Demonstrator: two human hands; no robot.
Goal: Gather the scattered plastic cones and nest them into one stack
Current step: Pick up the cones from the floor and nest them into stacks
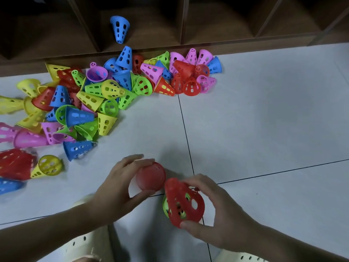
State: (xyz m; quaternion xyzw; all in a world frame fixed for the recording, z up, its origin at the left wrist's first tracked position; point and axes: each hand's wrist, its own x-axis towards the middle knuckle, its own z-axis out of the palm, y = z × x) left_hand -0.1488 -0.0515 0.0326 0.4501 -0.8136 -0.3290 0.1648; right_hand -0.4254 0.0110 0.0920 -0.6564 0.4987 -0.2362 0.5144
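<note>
Both forearms come in from the near edge and meet over the pale tiled floor (pixel 264 114). The left hand (pixel 115 188) is turned with the palm to the right; its fingers curl over the far side of a red cone (pixel 150 176) and the thumb presses the near side, so the cone is held between them with its round opening facing the camera. This cone looks a little blurred. The right hand (pixel 221 210) grips a second red cone (pixel 184 202), thumb on the near rim and fingers arched over the far side. This cone is tilted, its narrow end pointing far and left, just beside the first cone. Something green (pixel 165 205) shows inside and behind it, perhaps another cone, but I cannot tell surely.

The pile of scattered cones (pixel 105 95) lies far and left, against a dark wooden shelf (pixel 207 25). One blue cone (pixel 119 29) lies inside the shelf.
</note>
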